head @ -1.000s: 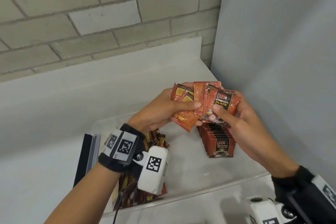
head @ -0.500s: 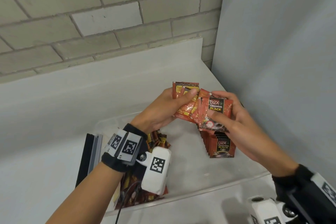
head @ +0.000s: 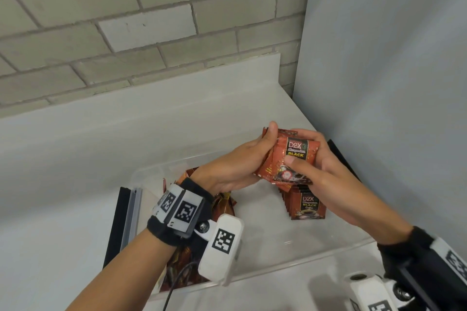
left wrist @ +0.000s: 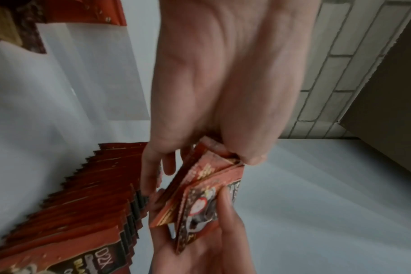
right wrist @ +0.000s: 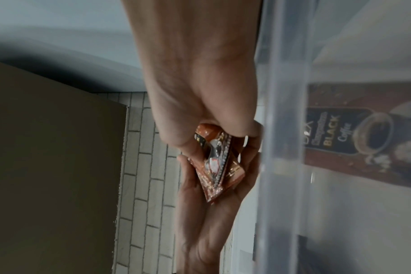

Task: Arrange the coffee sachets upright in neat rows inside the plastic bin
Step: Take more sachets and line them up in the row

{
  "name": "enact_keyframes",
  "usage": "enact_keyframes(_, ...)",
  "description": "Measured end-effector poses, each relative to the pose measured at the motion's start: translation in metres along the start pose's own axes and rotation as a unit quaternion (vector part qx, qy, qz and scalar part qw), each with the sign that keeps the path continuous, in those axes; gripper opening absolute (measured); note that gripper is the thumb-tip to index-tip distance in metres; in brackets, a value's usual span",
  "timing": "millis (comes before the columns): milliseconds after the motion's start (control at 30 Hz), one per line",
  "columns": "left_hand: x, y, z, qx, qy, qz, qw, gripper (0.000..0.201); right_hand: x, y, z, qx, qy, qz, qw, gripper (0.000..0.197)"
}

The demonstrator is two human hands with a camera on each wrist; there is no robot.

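I see a pale brick wall [head: 141,33] beyond my hands, a smooth grey panel [head: 391,70] to the right of them, a white counter [head: 63,184] beneath, and a black slab [head: 115,225] left of my left wrist.

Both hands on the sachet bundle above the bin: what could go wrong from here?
1. The bundle of sachets is fanned unevenly between the left hand and right hand; one could slip out during squaring.
2. Lowering it may knock over the upright row directly below.
3. The loose pile near the left wrist could get dragged across the plastic bin.
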State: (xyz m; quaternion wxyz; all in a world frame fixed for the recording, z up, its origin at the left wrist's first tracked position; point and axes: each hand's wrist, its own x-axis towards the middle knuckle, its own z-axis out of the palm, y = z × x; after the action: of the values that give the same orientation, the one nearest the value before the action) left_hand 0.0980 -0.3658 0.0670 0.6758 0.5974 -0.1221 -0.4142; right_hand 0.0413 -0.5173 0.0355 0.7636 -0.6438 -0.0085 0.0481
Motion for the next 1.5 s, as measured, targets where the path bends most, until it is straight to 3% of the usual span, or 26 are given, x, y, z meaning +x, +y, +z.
enact_keyframes(200, 0.006, -0.009, 0.001, 0.018, -0.022, 0.000, 1.000, 0.114, -0.001, -0.002, 0.001, 0.034, -0.002, 0.008, 0.999, 0.051)
enact_keyframes(233, 0.006, -0.009, 0.001, 0.032, -0.024, 0.007, 0.999, 0.112, 0.000, -0.002, 0.001, 0.038, -0.002, 0.011, 0.999, 0.045)
enact_keyframes(367, 0.001, -0.008, 0.005, 0.065, -0.065, 0.016, 0.996, 0.068, 0.000, -0.003, -0.001, 0.070, -0.005, 0.024, 0.997, 0.035)
enact_keyframes(433, 0.000, -0.006, 0.002, 0.106, -0.044, 0.043, 0.993, 0.075, 0.000, -0.005, -0.001, 0.083, 0.004, 0.021, 0.996, 0.032)
enact_keyframes(500, -0.002, 0.001, -0.005, 0.173, 0.003, 0.087, 0.981, 0.094, -0.001, -0.006, -0.002, 0.087, 0.008, 0.012, 0.996, 0.042)
enact_keyframes(633, -0.008, 0.016, -0.014, 0.367, 0.040, 0.216, 0.904, 0.110, 0.000, -0.003, -0.004, 0.050, 0.032, 0.000, 0.998, 0.061)
enact_keyframes(733, -0.005, 0.016, -0.004, 0.488, 0.001, 0.239, 0.840, 0.116, 0.001, -0.001, -0.004, 0.054, 0.042, 0.000, 0.998, 0.058)
enact_keyframes(833, 0.006, 0.002, 0.006, 0.607, -0.002, 0.251, 0.754, 0.111, 0.001, -0.002, -0.003, 0.046, 0.033, -0.003, 0.998, 0.054)
enact_keyframes(900, 0.009, -0.003, 0.005, 0.631, 0.010, 0.267, 0.729, 0.103, 0.001, -0.002, -0.003, 0.033, 0.039, -0.002, 0.999, 0.057)
enact_keyframes(1033, 0.006, 0.002, -0.004, 0.568, 0.029, 0.297, 0.767, 0.100, 0.001, -0.007, -0.001, 0.045, 0.043, -0.003, 0.998, 0.077)
enact_keyframes(1100, 0.004, 0.002, -0.006, 0.532, 0.040, 0.301, 0.791, 0.100, -0.001, -0.011, -0.001, 0.108, 0.032, 0.011, 0.994, 0.086)
enact_keyframes(1267, 0.002, 0.000, 0.001, 0.453, 0.031, 0.326, 0.829, 0.099, -0.004, -0.018, -0.005, 0.206, -0.040, 0.064, 0.976, 0.088)
enact_keyframes(1367, 0.005, -0.006, 0.004, 0.431, 0.018, 0.358, 0.828, 0.099, -0.006, -0.019, -0.005, 0.210, -0.083, 0.093, 0.970, 0.075)
enact_keyframes(1500, 0.008, -0.009, 0.008, 0.424, 0.002, 0.389, 0.818, 0.090, -0.006, -0.019, -0.004, 0.205, -0.100, 0.126, 0.966, 0.100)
